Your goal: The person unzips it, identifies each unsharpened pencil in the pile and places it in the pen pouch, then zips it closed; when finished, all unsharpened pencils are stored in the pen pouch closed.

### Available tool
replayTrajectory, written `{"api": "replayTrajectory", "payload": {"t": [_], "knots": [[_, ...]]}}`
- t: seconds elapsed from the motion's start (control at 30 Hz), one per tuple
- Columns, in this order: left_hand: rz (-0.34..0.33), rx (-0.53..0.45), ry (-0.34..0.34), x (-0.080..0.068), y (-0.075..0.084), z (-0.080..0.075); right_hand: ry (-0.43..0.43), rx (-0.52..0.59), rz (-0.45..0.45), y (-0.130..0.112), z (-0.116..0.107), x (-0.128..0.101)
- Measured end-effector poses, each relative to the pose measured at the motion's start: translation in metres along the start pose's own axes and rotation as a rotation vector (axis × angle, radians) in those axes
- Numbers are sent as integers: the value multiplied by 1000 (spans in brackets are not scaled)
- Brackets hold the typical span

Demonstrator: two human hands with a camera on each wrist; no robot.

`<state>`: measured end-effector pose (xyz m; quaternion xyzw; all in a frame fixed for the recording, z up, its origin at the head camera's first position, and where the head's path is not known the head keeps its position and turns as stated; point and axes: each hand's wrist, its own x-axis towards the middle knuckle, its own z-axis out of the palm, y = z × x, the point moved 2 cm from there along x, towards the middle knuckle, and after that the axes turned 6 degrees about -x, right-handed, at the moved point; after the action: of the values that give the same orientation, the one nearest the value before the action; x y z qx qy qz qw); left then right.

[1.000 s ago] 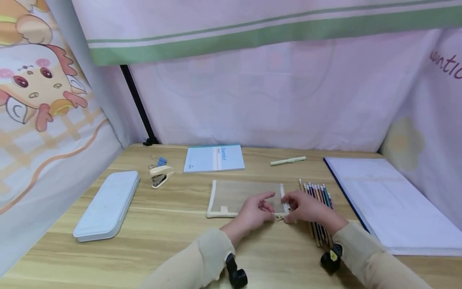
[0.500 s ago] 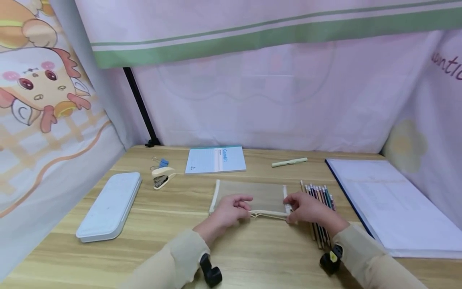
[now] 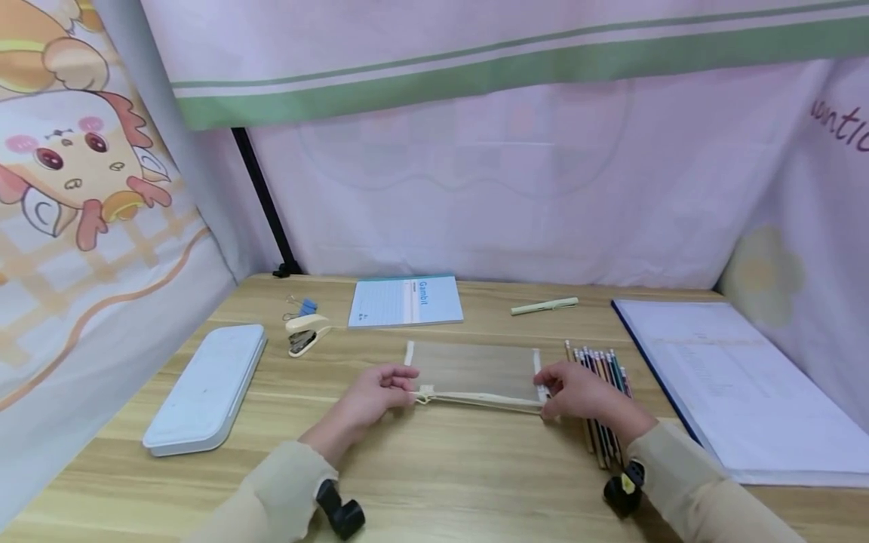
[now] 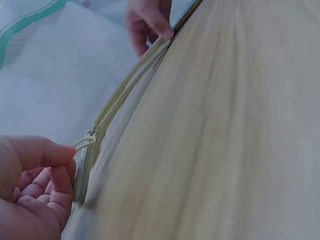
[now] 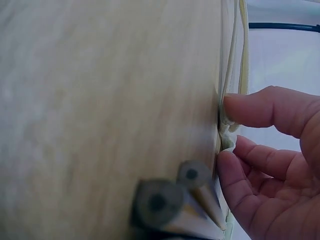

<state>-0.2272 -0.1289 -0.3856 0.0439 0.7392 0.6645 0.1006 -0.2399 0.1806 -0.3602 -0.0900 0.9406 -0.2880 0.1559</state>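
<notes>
A flat beige mesh zip pouch (image 3: 475, 369) lies on the wooden desk (image 3: 475, 483). My left hand (image 3: 407, 389) pinches the zipper pull (image 3: 424, 395) at the pouch's left end; the left wrist view shows the pull (image 4: 86, 142) between thumb and forefinger (image 4: 60, 150). My right hand (image 3: 547, 392) pinches the pouch's right corner and holds it down. In the right wrist view its fingers (image 5: 260, 107) grip the pouch edge (image 5: 228, 131). The zipper line between the hands gapes along the front edge. Several coloured pencils (image 3: 603, 369) lie under and beside my right hand.
A pale blue tin case (image 3: 207, 388) lies at the left, with a stapler (image 3: 303, 332) and blue binder clips (image 3: 303, 305) behind it. A notebook (image 3: 405, 300) and a green pen (image 3: 544, 305) lie at the back. A large open folder (image 3: 733, 377) fills the right. Curtains surround the desk.
My left hand has drawn the zipper pull leftwards along the pouch, from beside the right hand to the left end. The right hand has stayed on the right corner.
</notes>
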Motion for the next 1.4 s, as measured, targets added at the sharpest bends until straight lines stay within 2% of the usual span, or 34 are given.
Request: {"api": "replayTrajectory", "payload": {"t": [0.2,0.37,0.57,0.7,0.77,0.83,0.9,0.97,1.1,1.2,1.4], "knots": [[14,34,16,-10,2,-31,-3,-22,-2,1,-3,-2],[3,65,14,-17,8,-45,-8,-4,-3,2,-5,-3],[-32,123,-16,-16,7,-47,-5,20,6,5,-3,-3],[-55,223,-22,-14,12,-44,-3,9,-13,8,-2,-3],[-21,284,-6,-12,21,-40,-1,10,-25,9,-2,-3],[41,335,-17,-7,31,-33,-1,20,-27,10,-3,-3],[111,360,-72,-1,41,-23,-4,36,-30,11,-4,-3],[185,392,-181,7,51,-10,-11,58,-27,12,-4,-3],[247,448,-398,23,58,15,-18,85,-29,13,-3,-3],[220,496,-491,34,56,27,-20,79,-41,12,-2,-3],[167,613,-555,51,40,41,-21,104,-34,10,0,-2]]}}
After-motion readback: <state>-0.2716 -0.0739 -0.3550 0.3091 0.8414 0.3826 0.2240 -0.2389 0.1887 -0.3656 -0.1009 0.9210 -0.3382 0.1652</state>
